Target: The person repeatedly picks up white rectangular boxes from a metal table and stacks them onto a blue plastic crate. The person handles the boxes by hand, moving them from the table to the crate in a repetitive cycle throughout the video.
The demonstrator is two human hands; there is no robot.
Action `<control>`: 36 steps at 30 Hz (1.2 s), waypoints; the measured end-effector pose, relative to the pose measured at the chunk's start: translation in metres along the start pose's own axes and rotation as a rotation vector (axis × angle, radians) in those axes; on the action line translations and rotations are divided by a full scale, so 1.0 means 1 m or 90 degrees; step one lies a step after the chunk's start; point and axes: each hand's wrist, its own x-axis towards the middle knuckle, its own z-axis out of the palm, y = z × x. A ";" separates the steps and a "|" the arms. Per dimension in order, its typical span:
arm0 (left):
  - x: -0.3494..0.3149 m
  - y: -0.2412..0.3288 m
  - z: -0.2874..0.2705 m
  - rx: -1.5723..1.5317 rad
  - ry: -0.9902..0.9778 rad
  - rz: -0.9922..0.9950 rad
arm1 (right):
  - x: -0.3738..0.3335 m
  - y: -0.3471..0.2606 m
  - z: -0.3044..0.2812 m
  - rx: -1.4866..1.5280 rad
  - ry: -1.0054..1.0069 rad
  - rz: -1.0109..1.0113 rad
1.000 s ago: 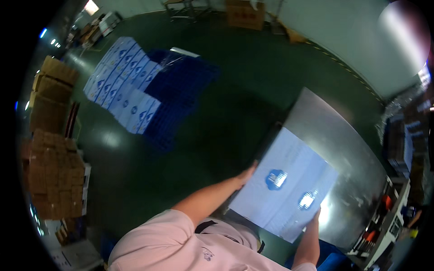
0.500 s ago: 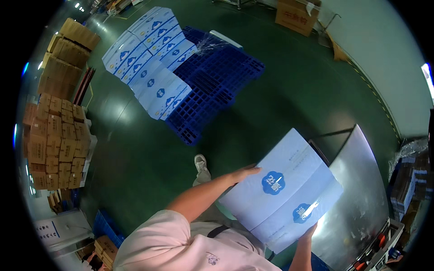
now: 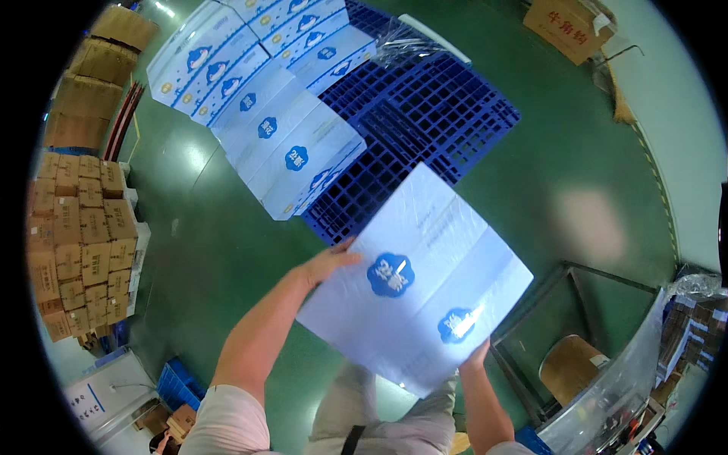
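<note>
Now you hold one flat carton (image 3: pixel 425 280) over the green floor (image 3: pixel 220 250), left hand (image 3: pixel 327 263) spread on its left edge, right hand (image 3: pixel 476 355) clamped on its lower edge. Two blue badges show on it. Beyond lie one blue pallet (image 3: pixel 425 114) and one row of flat cartons (image 3: pixel 258 98).

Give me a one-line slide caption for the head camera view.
Both hands, left hand and right hand, carry a pale blue flat carton over a green floor toward a blue plastic pallet.

left hand (image 3: pixel 324 265) and right hand (image 3: pixel 476 355) grip pale blue flat carton (image 3: pixel 415 280) over blue pallet (image 3: pixel 425 121).
</note>
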 end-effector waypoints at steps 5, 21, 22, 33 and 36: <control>0.069 -0.039 -0.120 0.640 0.520 0.168 | 0.179 0.109 0.048 -0.307 0.130 0.131; -0.064 -0.322 -0.045 0.201 0.372 -0.390 | 0.322 0.173 0.056 -0.615 0.319 0.296; -0.061 -0.315 -0.043 0.188 0.371 -0.361 | 0.324 0.180 0.053 -0.581 0.286 0.312; -0.055 -0.299 -0.024 0.112 0.367 -0.320 | 0.314 0.193 0.113 -0.595 0.107 0.270; -0.080 -0.315 -0.030 0.084 0.399 -0.316 | 0.296 0.200 0.109 -0.946 -0.131 0.153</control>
